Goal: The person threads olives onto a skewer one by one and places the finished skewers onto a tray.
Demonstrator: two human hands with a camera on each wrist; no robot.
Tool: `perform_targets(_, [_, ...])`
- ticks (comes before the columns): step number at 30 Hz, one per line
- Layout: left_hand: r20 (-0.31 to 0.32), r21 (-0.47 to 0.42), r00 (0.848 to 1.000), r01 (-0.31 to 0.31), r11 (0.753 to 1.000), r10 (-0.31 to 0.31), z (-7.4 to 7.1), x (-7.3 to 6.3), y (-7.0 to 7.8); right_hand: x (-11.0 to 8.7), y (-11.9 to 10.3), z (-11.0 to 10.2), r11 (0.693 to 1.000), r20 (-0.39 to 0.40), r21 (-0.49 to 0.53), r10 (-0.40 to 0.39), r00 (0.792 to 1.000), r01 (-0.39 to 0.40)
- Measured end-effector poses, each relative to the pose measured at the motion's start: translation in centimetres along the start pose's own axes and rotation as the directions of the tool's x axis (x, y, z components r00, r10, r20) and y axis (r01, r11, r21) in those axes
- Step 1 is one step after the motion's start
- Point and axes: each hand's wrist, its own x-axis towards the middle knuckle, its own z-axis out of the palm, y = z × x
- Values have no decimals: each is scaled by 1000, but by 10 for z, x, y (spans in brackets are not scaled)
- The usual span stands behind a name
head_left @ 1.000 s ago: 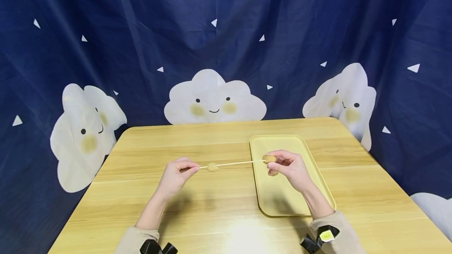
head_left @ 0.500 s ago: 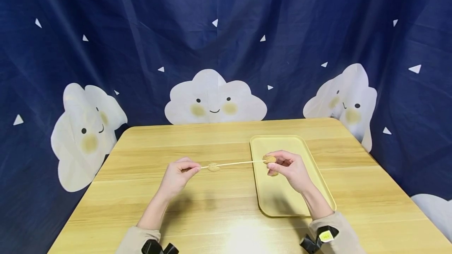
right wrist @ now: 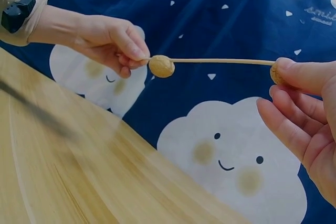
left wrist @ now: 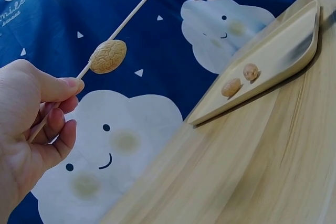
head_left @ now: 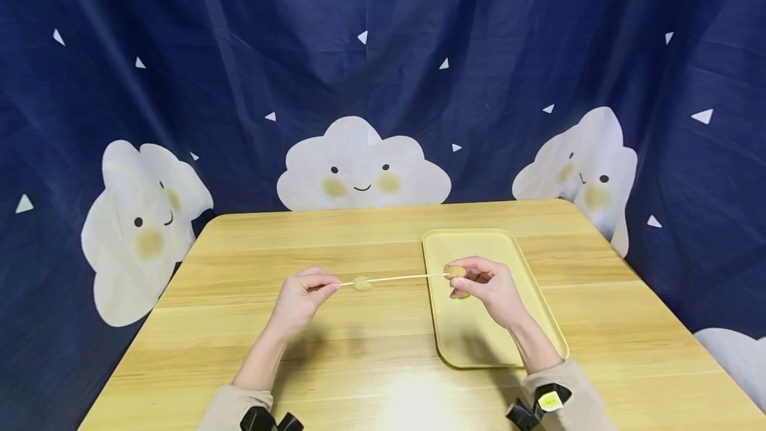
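Observation:
My left hand (head_left: 301, 298) pinches a thin wooden skewer (head_left: 402, 277) near its left end. Just beyond the fingertips, a brown, wrinkled oval piece (left wrist: 108, 56) is threaded on the stick. At the skewer's other end, my right hand (head_left: 491, 287) pinches a second wrinkled piece (head_left: 453, 272) between thumb and fingers. Whether the skewer's tip has entered that second piece, I cannot tell. The stick runs nearly level above the table in the head view. Two more brown pieces (left wrist: 231, 87) lie on the tray in the left wrist view.
A shallow pale-yellow rectangular tray (head_left: 439, 324) rests on the right half of the wooden table (head_left: 371, 364), under my right hand. Behind the table hangs a dark blue curtain (head_left: 359, 32) with white clouds.
Both hands keep nearly the same pose on the skewer and piece. The right hand and its piece shift very slightly left; the whole head view also drifts a little.

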Motion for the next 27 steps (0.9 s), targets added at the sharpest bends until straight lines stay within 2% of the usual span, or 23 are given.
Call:
perform_targets(3, [7,11,1000,-29,1000,29,-1,-2,13,0,0,1,1000,1,6,0,1000,0])
perform_targets(5, [9,18,999,-49,999,49,-1,-3,17,0,1,1,1000,0,6,0,1000,0])
perform_targets(8, [6,17,998,-67,998,67,0,-3,8,0,1,1,1000,-1,4,2,1000,-2])
perform_targets(14, [-14,11,998,-54,998,54,3,0,-17,-1,3,2,1000,-2,8,16,1000,-16])
perform_targets(17, [-16,11,998,-53,999,53,3,0,-17,-1,3,2,1000,-4,13,20,1000,-20])
perform_targets(24, [-3,27,998,-61,998,61,1,-3,13,-1,5,4,999,-7,27,19,1000,-19])
perform_targets(27, [-2,34,998,-57,998,57,1,-4,19,-1,5,4,999,-4,32,17,1000,-17])
